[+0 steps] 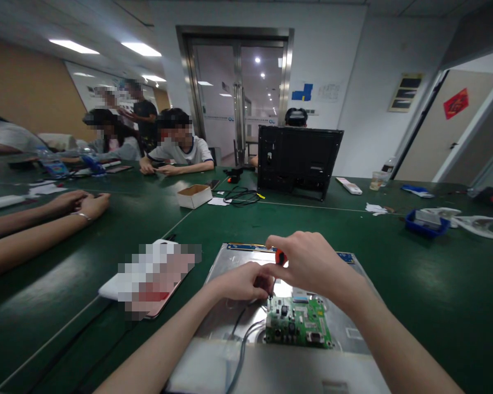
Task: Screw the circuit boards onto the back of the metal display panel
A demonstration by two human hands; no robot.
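A metal-backed flat panel [353, 317] lies before me with a green circuit board [299, 322] on it. My right hand [308, 262] is closed round the orange and black handle of a screwdriver [281, 257], whose thin shaft points down at the board's upper left corner. Beside that shaft, my left hand [246, 282] has its fingers drawn together at the same corner. Whatever the left fingertips pinch is hidden. Grey cables [243, 350] run from the board's left side toward the front of the panel.
Left of the panel lie a white and pink item [156, 284], partly blurred, and another person's forearms [45, 230]. Beyond it stand a small open carton [194, 196], black cables [240, 196] and a black monitor housing [299, 161]. A blue tray [427, 223] sits at right.
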